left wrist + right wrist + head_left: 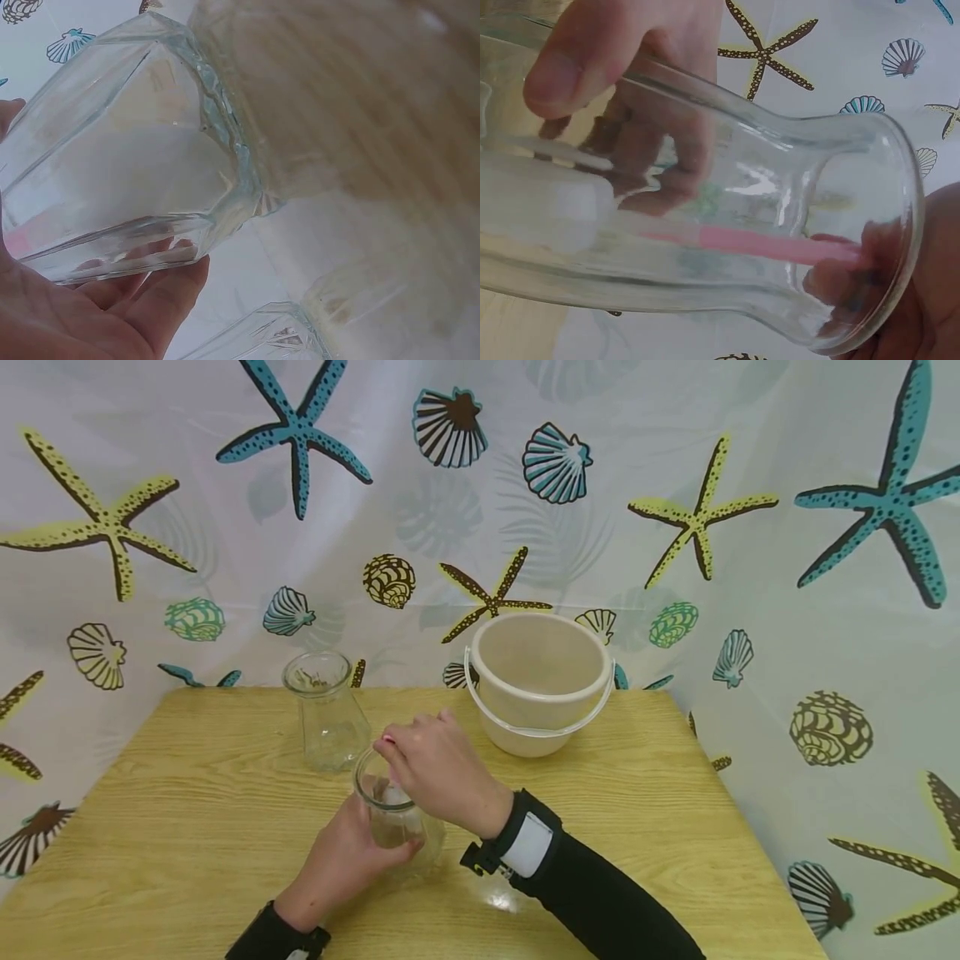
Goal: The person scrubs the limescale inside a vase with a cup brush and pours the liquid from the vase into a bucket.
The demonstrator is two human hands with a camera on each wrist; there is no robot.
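My left hand (348, 853) grips the body of a clear glass vase (392, 835) over the table, fingers and thumb around its side. The vase has a flared rim, and its faceted lower part and base fill much of the left wrist view. At the mouth, my right hand (444, 774) holds the pink handle of a bottle brush (757, 244). The brush's white sponge-like head (547, 206) is deep inside the vase, seen through the glass in the right wrist view. Part of the handle is hidden by the right hand's fingers.
A second clear glass vase (330, 731) stands upright just behind the held one, on the left. A cream bucket (525, 714) with a white bail handle stands at the back of the wood-grain table (645, 827). A patterned curtain (480, 518) hangs behind.
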